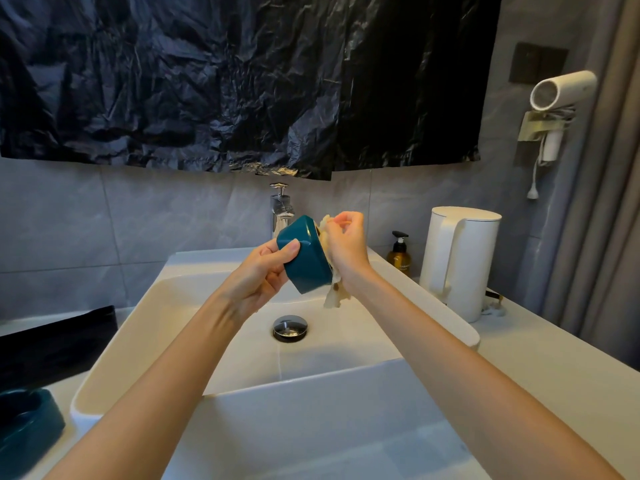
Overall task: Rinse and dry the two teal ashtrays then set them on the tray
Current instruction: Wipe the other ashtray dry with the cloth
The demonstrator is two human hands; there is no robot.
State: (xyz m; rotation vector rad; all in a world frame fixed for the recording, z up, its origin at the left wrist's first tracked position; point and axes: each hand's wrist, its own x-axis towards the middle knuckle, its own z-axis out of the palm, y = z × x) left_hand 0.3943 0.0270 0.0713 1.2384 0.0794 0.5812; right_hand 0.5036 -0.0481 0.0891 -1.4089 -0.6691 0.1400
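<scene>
My left hand (265, 271) grips a teal ashtray (306, 259) above the white sink (194, 341), tipped on its side with its underside toward me. Against the ashtray's hidden open face, my right hand (346, 244) holds a pale crumpled cloth or paper (334, 294), whose loose end hangs below. A second teal ashtray (26, 427) sits upright on the counter at the lower left. A black tray (52, 344) lies on the counter behind it, left of the sink.
A chrome faucet (282, 209) stands behind the ashtray, and a drain plug (290, 327) sits in the basin. On the right counter stand a white kettle (460, 261) and an amber pump bottle (400, 254). A white hair dryer (557, 98) hangs on the wall.
</scene>
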